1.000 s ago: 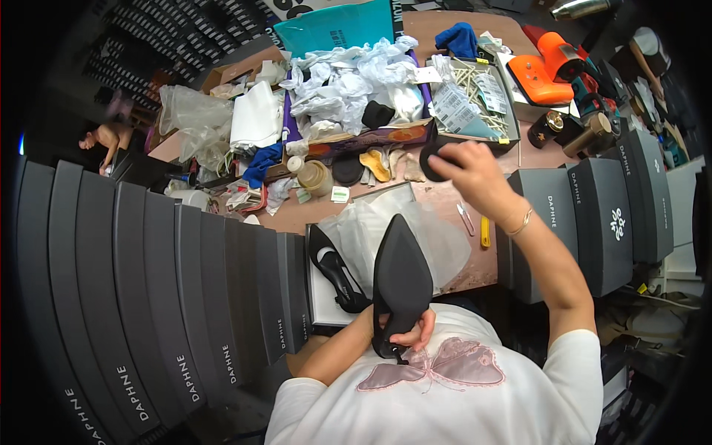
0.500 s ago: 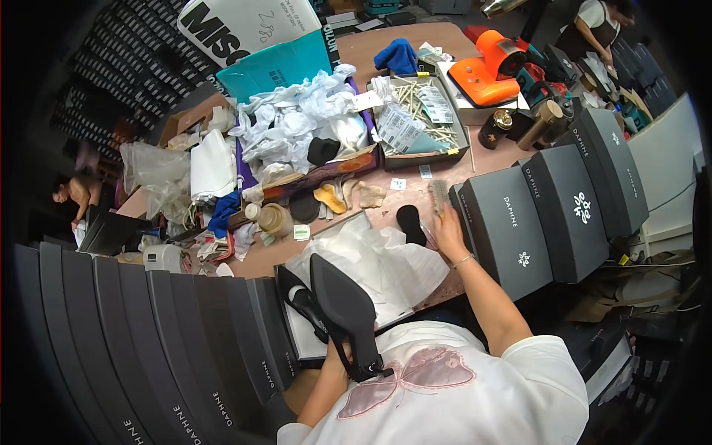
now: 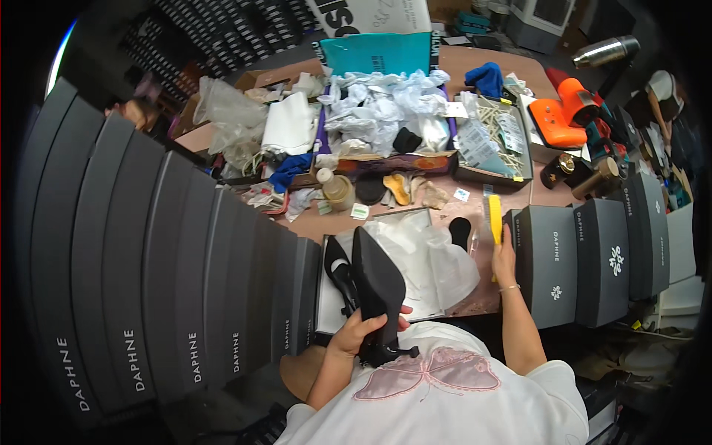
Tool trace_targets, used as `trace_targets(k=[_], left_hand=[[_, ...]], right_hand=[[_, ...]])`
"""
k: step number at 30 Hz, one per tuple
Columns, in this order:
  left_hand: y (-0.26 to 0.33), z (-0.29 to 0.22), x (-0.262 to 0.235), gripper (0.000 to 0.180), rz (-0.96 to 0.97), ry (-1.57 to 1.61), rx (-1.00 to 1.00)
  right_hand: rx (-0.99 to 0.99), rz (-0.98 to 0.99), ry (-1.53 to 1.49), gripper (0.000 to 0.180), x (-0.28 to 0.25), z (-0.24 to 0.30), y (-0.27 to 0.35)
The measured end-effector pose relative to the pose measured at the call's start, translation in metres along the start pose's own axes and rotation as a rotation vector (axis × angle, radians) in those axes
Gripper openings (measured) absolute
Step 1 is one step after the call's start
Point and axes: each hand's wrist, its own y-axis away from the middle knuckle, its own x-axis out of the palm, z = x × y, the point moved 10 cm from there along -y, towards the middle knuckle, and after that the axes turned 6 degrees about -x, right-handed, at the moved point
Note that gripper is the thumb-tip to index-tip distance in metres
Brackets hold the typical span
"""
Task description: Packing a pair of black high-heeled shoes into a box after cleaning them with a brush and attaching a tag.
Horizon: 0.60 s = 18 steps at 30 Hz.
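Note:
My left hand (image 3: 363, 332) grips a black high-heeled shoe (image 3: 377, 285) near its heel, sole facing up, over an open shoe box (image 3: 325, 311). A second black shoe (image 3: 340, 273) lies in that box beside white tissue paper (image 3: 429, 256). My right hand (image 3: 504, 256) is at the table's right side, holding a yellow stick-like tool (image 3: 495, 216) upright. A small black oval pad (image 3: 460, 231) lies on the table just left of that hand.
Rows of dark grey shoe boxes (image 3: 163, 297) stand at my left, more grey boxes (image 3: 586, 256) at my right. The far table holds crumpled white paper (image 3: 378, 115), a tray of packets (image 3: 493, 141), an orange tool (image 3: 564, 119), a teal bag (image 3: 386, 53). Another person (image 3: 660, 93) stands far right.
My right hand has pulled back from the far clutter to the table's right edge and now holds the yellow tool. The black pad now lies on the table. The view shifted.

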Motion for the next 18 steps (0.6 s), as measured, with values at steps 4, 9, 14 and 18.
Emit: trace_targets(k=[4,9,14,18], left_hand=[[-0.014,0.026,0.01,0.078,0.271,0.409,-0.05],[-0.018,0.058,0.036,0.096,0.56,0.358,-0.317],[-0.004,0.061,0.049,0.092,0.638,0.476,-0.425],[-0.01,0.066,0.039,0.082,0.438,0.185,-0.467]], right_hand=[[0.131,0.301,-0.291,0.045,-0.019,0.084,0.013],[-1.131,0.445,0.061,0.04,-0.079,0.319,0.091],[-0.758,0.361,0.283,0.043,-0.113,0.24,0.007],[-0.964,0.55,0.302,0.046,-0.083,0.272,0.065]])
